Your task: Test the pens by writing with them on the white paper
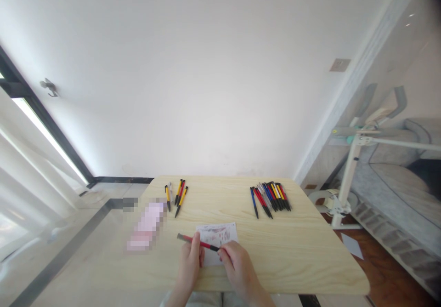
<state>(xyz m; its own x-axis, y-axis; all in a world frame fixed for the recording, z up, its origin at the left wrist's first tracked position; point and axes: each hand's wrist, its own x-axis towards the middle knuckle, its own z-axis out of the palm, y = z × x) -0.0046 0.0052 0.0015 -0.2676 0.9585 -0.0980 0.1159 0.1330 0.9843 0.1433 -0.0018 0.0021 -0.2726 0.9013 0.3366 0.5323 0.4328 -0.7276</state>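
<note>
A red pen (pixel 195 241) with a grey end is held level over the near part of the wooden table (pixel 292 256). My left hand (pixel 190 263) is closed round its middle. My right hand (pixel 237 268) pinches its dark tip end. Under them lies a white slip of paper (pixel 217 235) with red scribbles. A small group of pens (pixel 175 195), mostly yellow and black, lies at the back left of the table. A larger row of several red, blue, yellow and black pens (pixel 271 197) lies at the back right.
A pink blurred patch (pixel 146 226) covers part of the table's left side. A white wall stands right behind the table. A window with white curtains is at the left. A white stand (pixel 346 178) and a grey sofa (pixel 403 178) are at the right.
</note>
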